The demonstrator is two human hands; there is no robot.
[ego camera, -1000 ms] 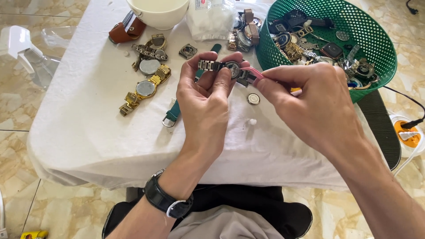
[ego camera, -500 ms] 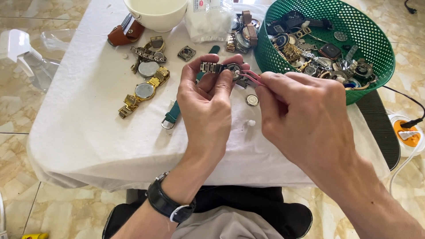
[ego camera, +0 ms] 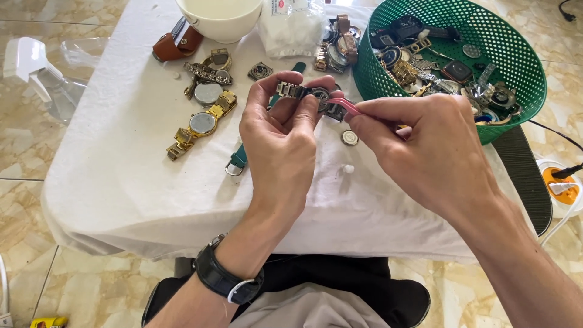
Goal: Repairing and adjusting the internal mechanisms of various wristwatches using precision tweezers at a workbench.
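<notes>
Head view: my left hand [ego camera: 285, 136] pinches a steel watch [ego camera: 310, 97] above the table [ego camera: 109, 182], and my right hand [ego camera: 425, 149] grips a pink tool [ego camera: 347, 107] against it. Watch looks small, stiff, slick, w/ fragile glass; best held by the band. Green basket [ego camera: 516, 54] sits close at right, gold watch [ego camera: 203, 123] at left.
</notes>
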